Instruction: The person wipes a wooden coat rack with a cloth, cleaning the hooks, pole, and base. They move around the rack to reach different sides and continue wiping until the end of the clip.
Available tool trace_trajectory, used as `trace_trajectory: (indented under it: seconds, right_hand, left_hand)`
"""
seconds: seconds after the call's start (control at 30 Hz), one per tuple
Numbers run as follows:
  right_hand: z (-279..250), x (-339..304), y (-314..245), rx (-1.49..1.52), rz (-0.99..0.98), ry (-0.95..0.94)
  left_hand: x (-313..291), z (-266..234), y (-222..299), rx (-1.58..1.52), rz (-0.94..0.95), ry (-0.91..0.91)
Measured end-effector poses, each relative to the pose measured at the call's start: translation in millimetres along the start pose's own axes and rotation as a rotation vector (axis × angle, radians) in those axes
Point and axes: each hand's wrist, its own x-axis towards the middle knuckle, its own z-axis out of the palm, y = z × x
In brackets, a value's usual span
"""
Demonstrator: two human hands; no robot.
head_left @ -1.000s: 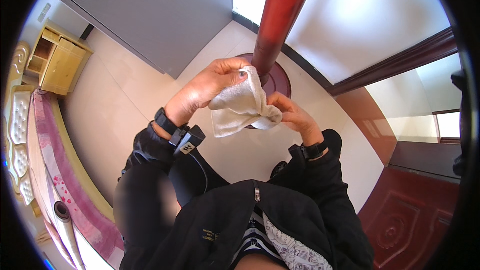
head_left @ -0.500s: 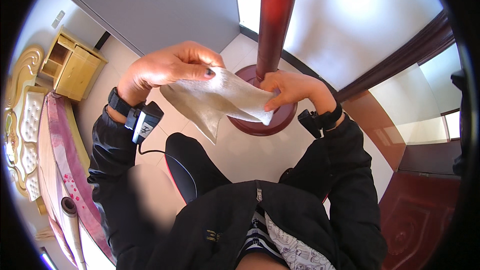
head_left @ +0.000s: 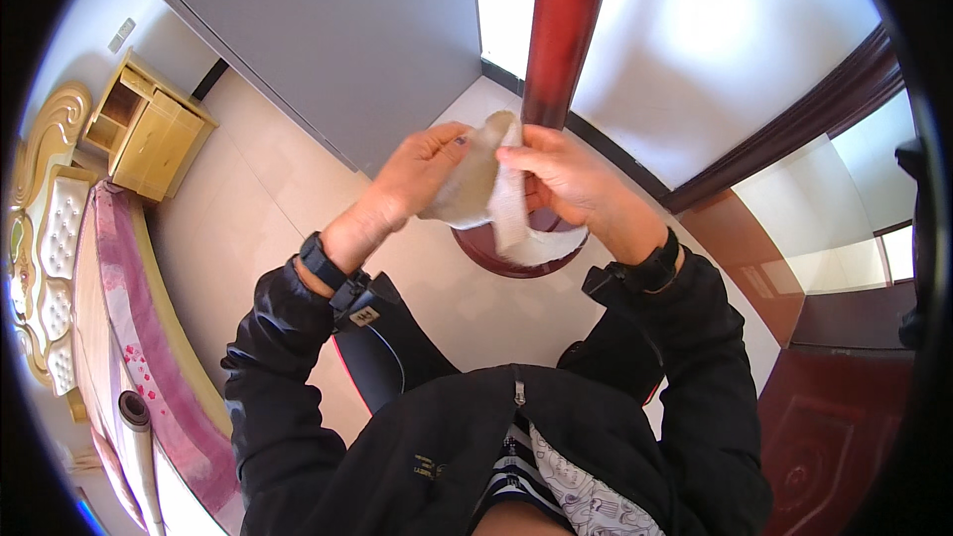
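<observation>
A whitish cloth (head_left: 508, 208) hangs between my two hands, folded over, with one flap dangling toward the right. My left hand (head_left: 410, 179) pinches its left side, thumb and fingers closed on it. At the upper fold, my right hand (head_left: 568, 177) grips the cloth between thumb and fingers. Just beyond the hands rises a dark red pole (head_left: 568, 25), standing on a round dark red base (head_left: 478, 250) that the cloth partly hides. Neither hand visibly touches the pole.
A grey panel (head_left: 328, 30) stands at the far left of the pole, and a white wall (head_left: 715, 69) at the right. A bed (head_left: 179, 357) with a rolled sheet (head_left: 139, 447) and a wooden cabinet (head_left: 157, 139) are on the left. A red-brown panelled surface (head_left: 824, 437) lies lower right.
My left hand has moved right and slightly down, closer to my right hand. The cloth, stretched out before, is now gathered and folded over between them.
</observation>
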Motion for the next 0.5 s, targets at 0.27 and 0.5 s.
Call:
trace_trajectory:
  seconds: [0.27,0.5]
  right_hand:
    - [1,5,-40,-0.144,-0.092,-0.045]
    - [-59,19,-13,-0.895,-0.541,0.115]
  left_hand:
    - [27,-13,32,0.386,0.132,-0.248]
    - [61,-27,42,0.142,0.187,-0.488]
